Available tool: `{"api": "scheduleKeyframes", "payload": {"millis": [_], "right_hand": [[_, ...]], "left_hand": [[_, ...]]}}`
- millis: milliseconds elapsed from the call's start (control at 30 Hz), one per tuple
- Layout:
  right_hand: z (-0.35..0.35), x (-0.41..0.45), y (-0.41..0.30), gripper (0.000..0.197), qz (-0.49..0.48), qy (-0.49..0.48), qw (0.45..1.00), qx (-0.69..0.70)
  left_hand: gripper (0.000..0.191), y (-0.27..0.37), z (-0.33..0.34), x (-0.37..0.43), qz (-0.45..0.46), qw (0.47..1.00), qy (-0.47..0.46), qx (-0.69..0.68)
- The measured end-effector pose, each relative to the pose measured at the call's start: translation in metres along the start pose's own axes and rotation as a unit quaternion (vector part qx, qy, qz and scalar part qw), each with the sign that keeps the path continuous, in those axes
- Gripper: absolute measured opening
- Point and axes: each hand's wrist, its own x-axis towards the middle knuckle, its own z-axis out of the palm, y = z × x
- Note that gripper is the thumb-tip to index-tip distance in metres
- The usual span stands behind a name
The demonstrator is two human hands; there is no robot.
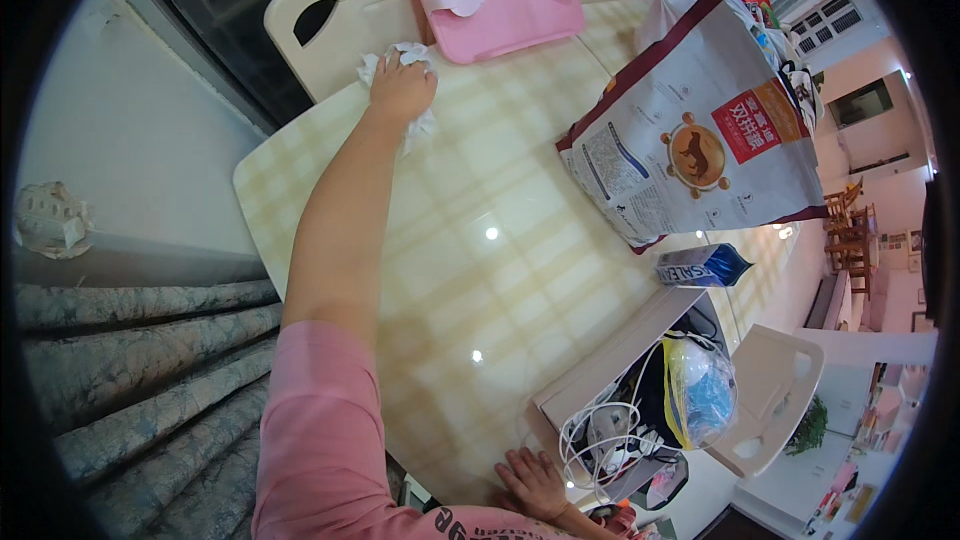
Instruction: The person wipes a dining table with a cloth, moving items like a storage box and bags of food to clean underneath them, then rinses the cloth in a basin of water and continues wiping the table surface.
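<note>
At the table's upper left edge, my left hand (403,92) is palm down on a crumpled white tissue or thin cloth (417,54), pressing it to the checked, glossy tabletop (450,277). The left arm is stretched far out. My right hand (534,481) rests flat on the near edge of the table with its fingers spread, holding nothing. Beside it is an open box (600,367) of coiled white cable and packets. A pink plastic tray-like board (499,4) with two white fittings leans on the far side, right of the left hand.
A large pet food bag (675,135) stands on the right of the table, with a stuffed plastic bag (667,7) behind it. A small blue packet (701,265) lies by the box. Beige chairs (341,34) stand at the far edge and right; a curtain (150,367) hangs left.
</note>
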Motion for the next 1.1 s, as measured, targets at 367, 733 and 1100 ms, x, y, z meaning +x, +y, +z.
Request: {"api": "scheduleKeyframes", "payload": {"millis": [367,733,1100], "right_hand": [[0.002,-0.003,-0.005,0.060,-0.015,0.072,0.997,0.001],[-0.001,-0.008,0.004,0.044,-0.067,0.128,0.987,0.073],[-0.005,-0.053,0.043,0.023,-0.145,0.130,0.968,0.161]], "left_hand": [[0.024,0.067,-0.021,-0.092,0.269,0.957,-0.040,-0.096],[0.024,0.178,-0.080,-0.346,0.217,0.964,-0.089,-0.121],[0.021,0.245,-0.112,-0.532,0.008,0.985,-0.022,-0.172]]}}
